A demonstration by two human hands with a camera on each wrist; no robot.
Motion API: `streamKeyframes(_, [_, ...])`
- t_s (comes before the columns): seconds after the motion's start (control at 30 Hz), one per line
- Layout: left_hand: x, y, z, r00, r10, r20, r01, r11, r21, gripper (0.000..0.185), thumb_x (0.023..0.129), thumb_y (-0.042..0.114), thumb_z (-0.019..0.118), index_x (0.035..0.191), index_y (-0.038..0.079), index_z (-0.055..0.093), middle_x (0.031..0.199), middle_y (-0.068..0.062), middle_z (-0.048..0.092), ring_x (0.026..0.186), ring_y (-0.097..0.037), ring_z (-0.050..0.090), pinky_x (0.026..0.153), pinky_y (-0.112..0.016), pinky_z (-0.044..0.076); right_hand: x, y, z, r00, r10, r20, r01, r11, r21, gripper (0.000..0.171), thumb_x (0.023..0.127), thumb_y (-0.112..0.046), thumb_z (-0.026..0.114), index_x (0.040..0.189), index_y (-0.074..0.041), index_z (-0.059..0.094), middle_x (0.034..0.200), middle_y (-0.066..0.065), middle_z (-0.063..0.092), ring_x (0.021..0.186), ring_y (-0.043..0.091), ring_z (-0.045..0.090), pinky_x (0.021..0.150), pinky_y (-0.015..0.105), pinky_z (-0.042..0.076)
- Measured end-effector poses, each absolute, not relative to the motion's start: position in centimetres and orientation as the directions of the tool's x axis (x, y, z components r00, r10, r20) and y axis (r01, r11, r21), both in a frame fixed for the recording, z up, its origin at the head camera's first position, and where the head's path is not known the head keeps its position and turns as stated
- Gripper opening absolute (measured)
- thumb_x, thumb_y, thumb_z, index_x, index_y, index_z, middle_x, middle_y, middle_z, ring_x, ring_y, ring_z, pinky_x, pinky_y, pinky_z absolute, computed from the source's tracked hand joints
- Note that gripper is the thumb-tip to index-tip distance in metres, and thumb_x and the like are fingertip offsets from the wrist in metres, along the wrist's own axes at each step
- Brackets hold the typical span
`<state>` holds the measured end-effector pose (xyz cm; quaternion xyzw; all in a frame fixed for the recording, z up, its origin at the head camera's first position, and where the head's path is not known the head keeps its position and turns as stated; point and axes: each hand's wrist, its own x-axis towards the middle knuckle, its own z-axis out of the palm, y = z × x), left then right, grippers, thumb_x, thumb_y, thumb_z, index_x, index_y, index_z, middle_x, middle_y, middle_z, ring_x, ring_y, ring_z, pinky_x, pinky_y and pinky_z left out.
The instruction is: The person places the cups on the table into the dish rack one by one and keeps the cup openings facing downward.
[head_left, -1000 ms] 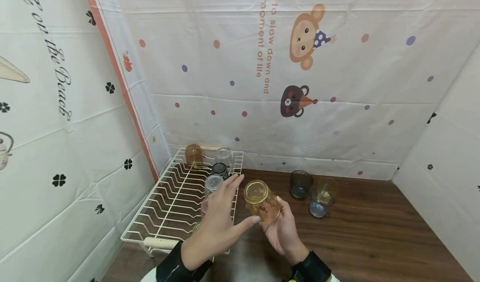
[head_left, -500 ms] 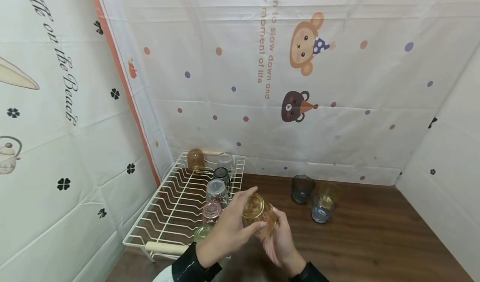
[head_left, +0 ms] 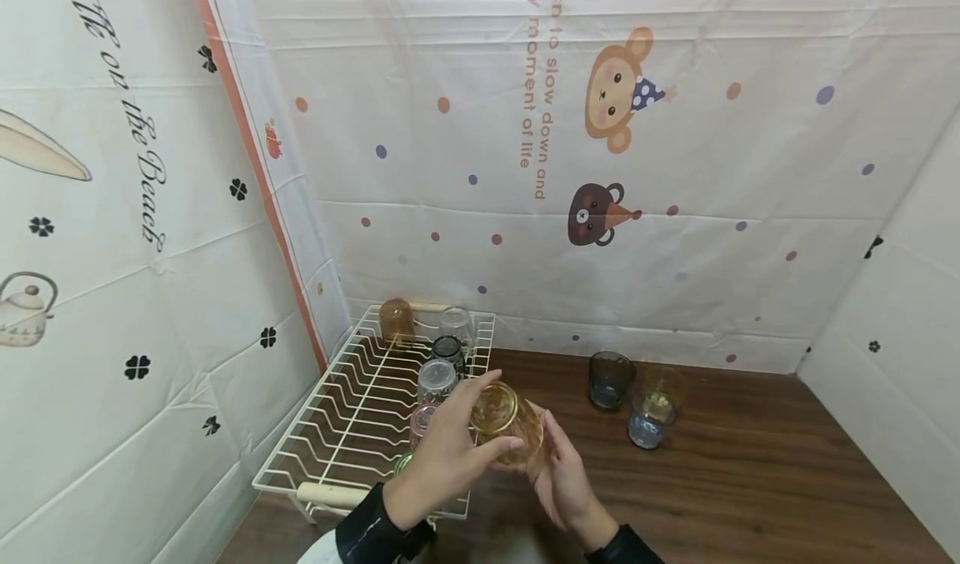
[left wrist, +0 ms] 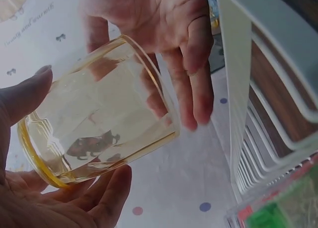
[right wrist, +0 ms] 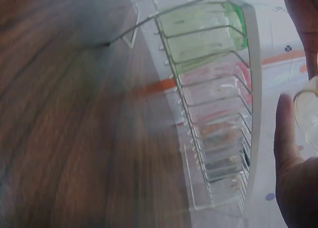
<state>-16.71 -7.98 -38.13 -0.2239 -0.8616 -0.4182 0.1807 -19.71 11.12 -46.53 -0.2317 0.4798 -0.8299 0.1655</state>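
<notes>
A yellow-tinted drinking glass (head_left: 517,435) is tilted above the table, its thick base up and toward the rack. My left hand (head_left: 450,443) grips it near that base, thumb on one side and fingers on the other, as the left wrist view shows. My right hand (head_left: 564,481) is at the rim end with its fingers extended. Seen from the left wrist, the right fingers (left wrist: 191,89) lie behind the rim, and I cannot tell whether they touch it. In the right wrist view the right thumb (right wrist: 284,123) is straight, beside the glass's edge.
A white wire dish rack (head_left: 322,439) stands left, holding upturned glasses: amber (head_left: 396,321), clear (head_left: 437,379), dark (head_left: 447,349), pink (head_left: 422,418) and green (right wrist: 203,37) among them. On the brown table (head_left: 750,464) stand a dark glass (head_left: 609,379), a blue glass (head_left: 648,424) and a yellow one (head_left: 669,381).
My left hand has come from beside the glass to grip its base end. My right hand held the glass and has loosened its fingers. The glass has shifted slightly left.
</notes>
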Motion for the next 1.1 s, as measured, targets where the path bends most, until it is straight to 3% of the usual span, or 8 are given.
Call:
streamKeyframes(0.17, [-16.7, -8.5, -38.0, -0.862, 0.153, 0.483, 0.474, 0.579, 0.663, 0.088, 0.078, 0.032, 0.096, 0.154, 0.015, 0.053, 0.139, -0.006, 0.071, 0.123, -0.022, 0.071, 0.102, -0.041, 0.059, -19.5, 11.4, -46.2, -0.906, -0.385, 0.176, -0.038, -0.341, -0.939, 0.055, 0.117, -0.053, 0.019, 0.156, -0.023, 0.044, 0.147, -0.017, 0.055, 0.136, 0.001, 0.057, 0.110, 0.026, 0.053])
streamKeyframes(0.23, [-16.8, -8.8, -37.8, -0.870, 0.127, 0.476, 0.455, 0.579, 0.677, 0.089, 0.078, 0.033, 0.096, 0.154, 0.015, 0.053, 0.135, -0.006, 0.073, 0.120, -0.022, 0.072, 0.099, -0.039, 0.060, -19.5, 11.6, -46.2, -0.917, -0.348, 0.193, -0.086, -0.301, -0.950, 0.057, 0.117, -0.051, 0.020, 0.158, -0.018, 0.044, 0.146, -0.016, 0.057, 0.134, 0.002, 0.057, 0.108, 0.028, 0.053])
streamKeyframes(0.4, [-17.2, -9.9, -37.1, -0.873, 0.077, 0.481, 0.434, 0.571, 0.697, 0.091, 0.078, 0.031, 0.096, 0.156, 0.012, 0.051, 0.133, -0.009, 0.072, 0.114, -0.021, 0.072, 0.093, -0.034, 0.060, -19.9, 11.8, -46.5, -0.896, -0.288, 0.338, -0.272, -0.246, -0.930, 0.053, 0.119, -0.032, 0.019, 0.156, -0.003, 0.044, 0.142, -0.011, 0.063, 0.131, 0.005, 0.059, 0.104, 0.031, 0.054])
streamKeyframes(0.57, [-17.5, -11.5, -36.6, -0.882, 0.037, 0.470, 0.400, 0.586, 0.705, 0.090, 0.080, 0.033, 0.094, 0.157, 0.016, 0.050, 0.142, -0.011, 0.069, 0.106, -0.021, 0.073, 0.089, -0.032, 0.059, -20.0, 12.1, -46.7, -0.878, -0.213, 0.429, -0.411, -0.125, -0.903, 0.046, 0.118, -0.019, 0.024, 0.153, -0.002, 0.049, 0.138, -0.009, 0.065, 0.132, 0.005, 0.061, 0.104, 0.028, 0.055])
streamKeyframes(0.77, [-18.3, -13.8, -36.0, -0.870, -0.016, 0.493, 0.370, 0.641, 0.673, 0.088, 0.080, 0.030, 0.095, 0.155, 0.013, 0.052, 0.136, -0.013, 0.071, 0.109, -0.025, 0.073, 0.090, -0.041, 0.060, -19.9, 13.0, -46.9, -0.874, -0.131, 0.468, -0.479, 0.068, -0.875, 0.042, 0.116, -0.010, 0.031, 0.152, -0.004, 0.053, 0.138, -0.005, 0.065, 0.131, 0.004, 0.061, 0.103, 0.028, 0.055])
streamKeyframes(0.9, [-19.4, -15.8, -35.3, -0.852, -0.032, 0.523, 0.358, 0.693, 0.626, 0.088, 0.079, 0.027, 0.096, 0.154, 0.007, 0.052, 0.139, -0.021, 0.069, 0.114, -0.037, 0.072, 0.096, -0.052, 0.060, -19.8, 13.8, -46.9, -0.880, -0.101, 0.463, -0.472, 0.086, -0.878, 0.042, 0.116, -0.009, 0.032, 0.151, -0.005, 0.053, 0.139, -0.004, 0.066, 0.132, 0.004, 0.060, 0.103, 0.023, 0.053])
streamKeyframes(1.1, [-20.9, -18.4, -34.1, -0.828, -0.039, 0.560, 0.327, 0.777, 0.538, 0.089, 0.084, 0.027, 0.093, 0.156, 0.001, 0.048, 0.154, -0.029, 0.057, 0.138, -0.050, 0.058, 0.111, -0.066, 0.049, -19.8, 15.1, -47.2, -0.877, -0.072, 0.475, -0.480, 0.093, -0.873, 0.042, 0.116, -0.010, 0.030, 0.150, -0.003, 0.054, 0.137, -0.006, 0.067, 0.132, 0.006, 0.061, 0.102, 0.018, 0.051])
